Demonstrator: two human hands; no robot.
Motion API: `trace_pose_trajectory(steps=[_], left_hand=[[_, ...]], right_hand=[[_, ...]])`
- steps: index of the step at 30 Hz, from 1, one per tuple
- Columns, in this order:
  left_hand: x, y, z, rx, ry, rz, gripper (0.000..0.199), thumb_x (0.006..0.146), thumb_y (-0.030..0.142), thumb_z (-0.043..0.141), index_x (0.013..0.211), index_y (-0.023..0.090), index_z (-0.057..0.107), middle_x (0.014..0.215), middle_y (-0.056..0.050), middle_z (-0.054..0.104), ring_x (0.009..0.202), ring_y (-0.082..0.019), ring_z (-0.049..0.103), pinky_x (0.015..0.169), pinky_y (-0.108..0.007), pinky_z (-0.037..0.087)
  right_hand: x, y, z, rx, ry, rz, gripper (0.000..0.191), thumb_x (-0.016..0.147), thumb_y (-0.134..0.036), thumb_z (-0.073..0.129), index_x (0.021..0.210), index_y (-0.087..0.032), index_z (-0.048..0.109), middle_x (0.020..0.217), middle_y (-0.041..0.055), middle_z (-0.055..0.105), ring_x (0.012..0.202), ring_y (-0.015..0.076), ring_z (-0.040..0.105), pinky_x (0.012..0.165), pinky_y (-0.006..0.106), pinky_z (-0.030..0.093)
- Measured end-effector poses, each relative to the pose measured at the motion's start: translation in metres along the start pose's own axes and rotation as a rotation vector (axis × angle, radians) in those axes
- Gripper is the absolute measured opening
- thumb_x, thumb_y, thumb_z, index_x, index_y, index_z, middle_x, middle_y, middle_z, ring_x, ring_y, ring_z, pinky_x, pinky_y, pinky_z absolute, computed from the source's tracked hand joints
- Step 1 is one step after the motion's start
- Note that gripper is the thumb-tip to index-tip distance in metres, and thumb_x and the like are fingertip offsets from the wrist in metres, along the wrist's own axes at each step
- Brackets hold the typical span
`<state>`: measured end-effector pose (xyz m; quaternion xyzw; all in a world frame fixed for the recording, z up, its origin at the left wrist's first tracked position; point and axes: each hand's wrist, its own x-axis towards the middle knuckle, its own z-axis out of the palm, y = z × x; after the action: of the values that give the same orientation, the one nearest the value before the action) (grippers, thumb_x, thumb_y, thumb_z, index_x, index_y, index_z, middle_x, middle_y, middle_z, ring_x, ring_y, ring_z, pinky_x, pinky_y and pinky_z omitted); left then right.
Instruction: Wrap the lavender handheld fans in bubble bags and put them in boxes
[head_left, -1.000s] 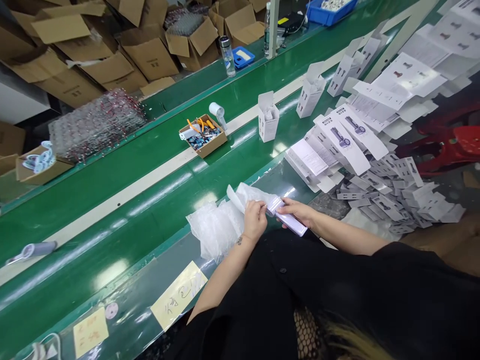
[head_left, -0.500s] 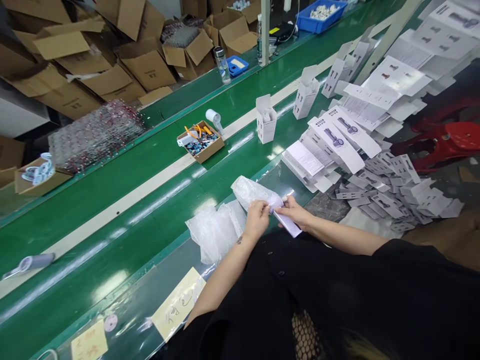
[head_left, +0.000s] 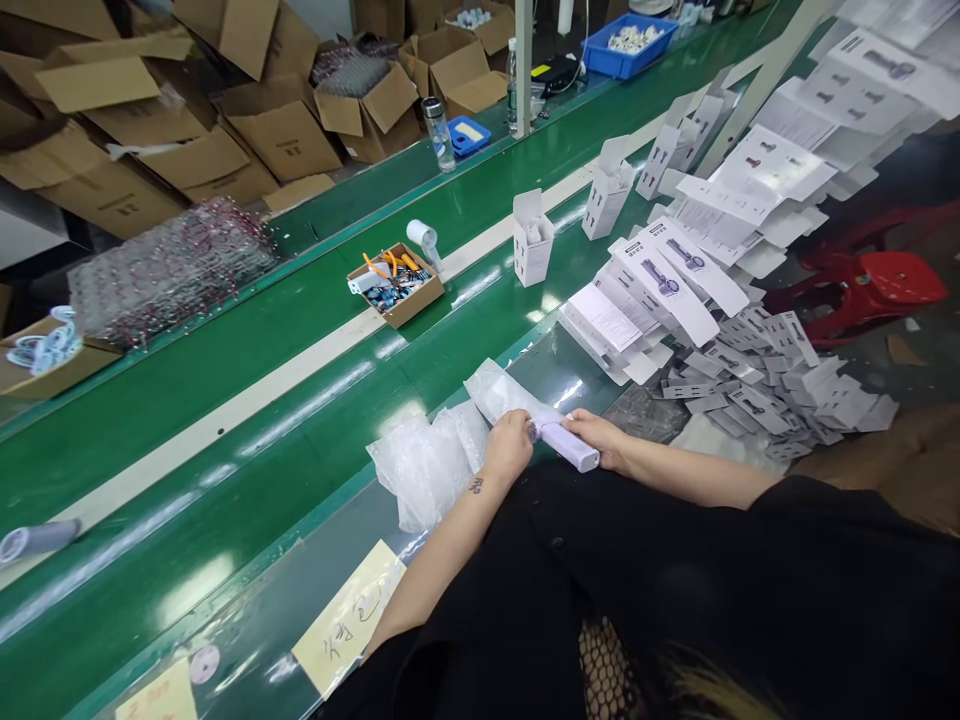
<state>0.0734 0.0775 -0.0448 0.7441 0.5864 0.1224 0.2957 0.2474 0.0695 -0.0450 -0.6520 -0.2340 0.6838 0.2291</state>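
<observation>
A lavender handheld device [head_left: 574,448] with a long flat handle is partly inside a clear bubble-wrap bag [head_left: 495,390]. My left hand [head_left: 511,442] has its fingers closed on the bag at its mouth, beside the device. My right hand [head_left: 598,438] grips the device from the other side, near the top of its handle. The device's other end is hidden by the bag and my fingers. To the left of my left hand lie more bubble-wrap bags [head_left: 427,465] in a crumpled pile on the bench edge.
Ahead runs a green conveyor belt [head_left: 300,400] carrying a small carton of parts [head_left: 397,290], a pale cylindrical device [head_left: 424,238] and open white boxes [head_left: 532,240]. A grey cylindrical device [head_left: 37,540] lies far left. Flattened printed boxes [head_left: 667,280] are stacked right, near a red stool [head_left: 862,290].
The handle has turned so its end face shows, and the bag lies lower and flatter around the device. The grey device at far left has shifted left in view.
</observation>
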Motion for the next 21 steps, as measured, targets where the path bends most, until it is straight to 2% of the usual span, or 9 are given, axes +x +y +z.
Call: trace_pose_trajectory(steps=[2,6,8,10,13,16,21], left_hand=[[-0.002,-0.002,-0.002,0.005,-0.088,0.039,0.022,0.085,0.010,0.040,0.093,0.017,0.059,0.094,-0.009,0.064,0.090,-0.021,0.058,0.081,-0.032,0.043],[-0.010,-0.001,-0.011,-0.120,-0.204,0.119,0.022,0.083,0.010,0.042,0.090,0.018,0.062,0.088,-0.006,0.065,0.083,-0.018,0.059,0.078,-0.029,0.044],[-0.013,0.004,-0.017,-0.211,-0.276,0.170,0.021,0.082,0.012,0.044,0.088,0.019,0.063,0.081,-0.003,0.066,0.077,-0.016,0.059,0.075,-0.028,0.044],[-0.014,0.010,-0.022,-0.283,-0.304,0.186,0.019,0.082,0.016,0.046,0.087,0.019,0.064,0.078,-0.002,0.066,0.073,-0.015,0.058,0.073,-0.026,0.045],[-0.013,0.020,-0.026,-0.329,-0.205,0.099,0.020,0.081,0.020,0.049,0.093,0.019,0.065,0.074,0.000,0.064,0.066,-0.013,0.056,0.068,-0.025,0.044],[-0.011,0.029,-0.031,-0.350,-0.120,0.044,0.026,0.077,0.019,0.051,0.101,0.019,0.063,0.066,0.003,0.059,0.057,-0.011,0.051,0.061,-0.023,0.041],[-0.011,0.033,-0.063,-0.513,-0.058,-0.016,0.028,0.077,0.022,0.053,0.103,0.016,0.061,0.056,0.005,0.048,0.051,-0.010,0.044,0.052,-0.022,0.036]], right_hand=[[-0.004,0.003,-0.009,-0.133,0.028,-0.102,0.016,0.082,-0.028,0.054,0.073,-0.020,0.044,0.061,-0.0033,0.049,0.059,0.0134,0.051,0.059,0.028,0.047],[-0.025,0.000,-0.036,-0.680,-0.036,-0.615,0.014,0.080,-0.029,0.053,0.071,-0.019,0.052,0.079,0.0035,0.055,0.083,0.0184,0.053,0.078,0.032,0.044],[-0.039,-0.003,-0.046,-0.890,-0.104,-0.726,0.014,0.083,-0.028,0.047,0.074,-0.018,0.053,0.084,0.0065,0.057,0.084,0.0193,0.053,0.078,0.033,0.043],[-0.052,-0.008,-0.052,-0.977,-0.119,-0.714,0.017,0.085,-0.028,0.043,0.074,-0.019,0.052,0.081,0.0066,0.058,0.078,0.0187,0.054,0.073,0.032,0.043],[-0.064,-0.020,-0.051,-0.945,-0.030,-0.623,0.018,0.087,-0.028,0.041,0.073,-0.019,0.048,0.074,0.0048,0.059,0.071,0.0177,0.056,0.066,0.029,0.043],[-0.070,-0.037,-0.048,-0.872,-0.023,-0.599,0.017,0.088,-0.029,0.042,0.074,-0.019,0.047,0.074,0.0035,0.062,0.071,0.0173,0.058,0.065,0.028,0.043],[-0.076,-0.061,-0.048,-0.593,-0.099,-0.598,0.017,0.083,-0.032,0.053,0.073,-0.018,0.049,0.071,0.0005,0.060,0.071,0.0158,0.058,0.066,0.028,0.046]])
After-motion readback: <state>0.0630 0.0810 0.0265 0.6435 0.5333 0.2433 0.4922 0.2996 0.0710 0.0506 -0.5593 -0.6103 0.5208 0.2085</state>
